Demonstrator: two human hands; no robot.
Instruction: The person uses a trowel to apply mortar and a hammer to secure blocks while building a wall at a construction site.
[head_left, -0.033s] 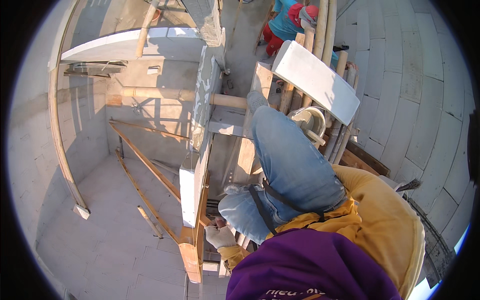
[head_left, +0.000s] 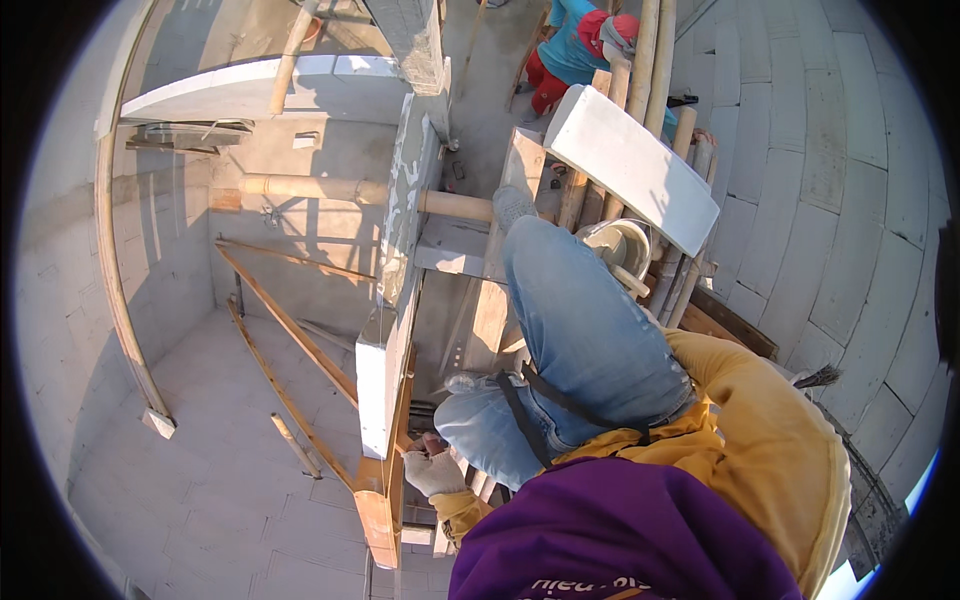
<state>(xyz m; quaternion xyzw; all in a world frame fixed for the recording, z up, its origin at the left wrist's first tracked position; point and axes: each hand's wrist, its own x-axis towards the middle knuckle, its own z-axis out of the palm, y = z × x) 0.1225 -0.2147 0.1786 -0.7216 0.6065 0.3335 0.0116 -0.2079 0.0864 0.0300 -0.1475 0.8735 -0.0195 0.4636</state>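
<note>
My left hand [head_left: 430,467], in a pale glove with bare fingertips, is curled beside an orange-brown wooden board [head_left: 376,505]; what it grips is unclear. Just above it a white block [head_left: 372,395] sits along the narrow wall top [head_left: 405,190], with a thin line running down beside it. My right hand is out of view; only the yellow sleeve shows at the lower right. My jeans-clad legs rest over timber [head_left: 488,320]. A bucket [head_left: 612,240] with a handled tool stands by my knee, under a long white block [head_left: 630,160] lying across bamboo poles [head_left: 650,50].
A co-worker [head_left: 575,55] in blue top and red trousers bends below at the top. At left lies a lower floor [head_left: 200,480] with leaning battens [head_left: 280,330] and a tall pole [head_left: 120,260]. A horizontal bamboo [head_left: 310,188] crosses to the wall. A block wall [head_left: 850,220] rises at right.
</note>
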